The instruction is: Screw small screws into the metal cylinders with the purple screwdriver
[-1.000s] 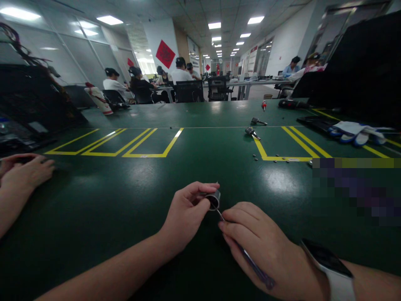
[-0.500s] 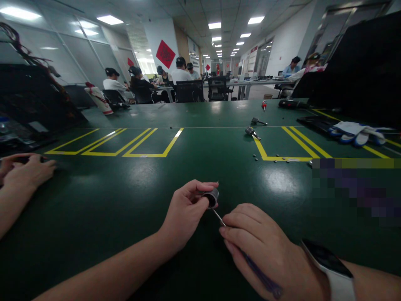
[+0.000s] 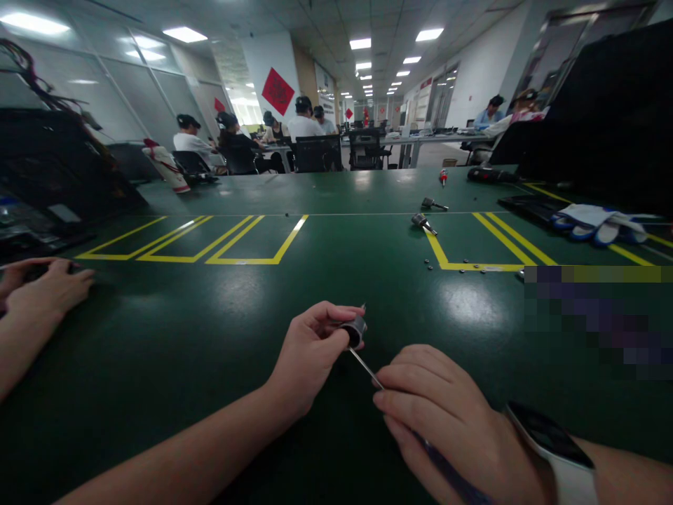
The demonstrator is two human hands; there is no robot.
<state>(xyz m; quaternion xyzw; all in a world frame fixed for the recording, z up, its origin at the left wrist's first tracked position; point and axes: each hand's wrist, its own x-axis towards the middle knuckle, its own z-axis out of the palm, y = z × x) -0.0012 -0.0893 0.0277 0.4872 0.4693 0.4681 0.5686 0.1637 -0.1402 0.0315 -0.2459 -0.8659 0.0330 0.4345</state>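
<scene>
Since the earlier frames, the right hand (image 3: pixel 439 414) has drawn slightly down and away from the left hand (image 3: pixel 310 351), so more of the screwdriver (image 3: pixel 366 368) shaft shows and the end of its handle has slipped past the lower edge of the view. Nearest, a watch (image 3: pixel 549 438) with a pale strap sits on the right wrist. Both hands are grasping: the right has its fingers wrapped along the purple handle, thumb and forefinger close to the shaft, while the left pinches a grey ring (image 3: pixel 359 326) between thumb and fingers, above the tabletop (image 3: pixel 236 330). The shaft slants up to the ring's lower rim, near the left thumb; whether its tip touches the ring cannot be told. At the left edge, well apart, are another person's hands (image 3: pixel 47 291); what they hold is unclear. A pixelated patch covers part of the right side. Farther on, small nuts (image 3: pixel 463 271) lie scattered near a corner of the yellow tape (image 3: pixel 446 266). Beyond them lie two metal parts (image 3: pixel 419 221), one behind the other, and to their right, white gloves (image 3: pixel 594 219) with blue edging. Near the far edge lie a red tool (image 3: pixel 444 177) and a black tool (image 3: pixel 491 174). Past that, people (image 3: pixel 305 126) sit at other tables.
</scene>
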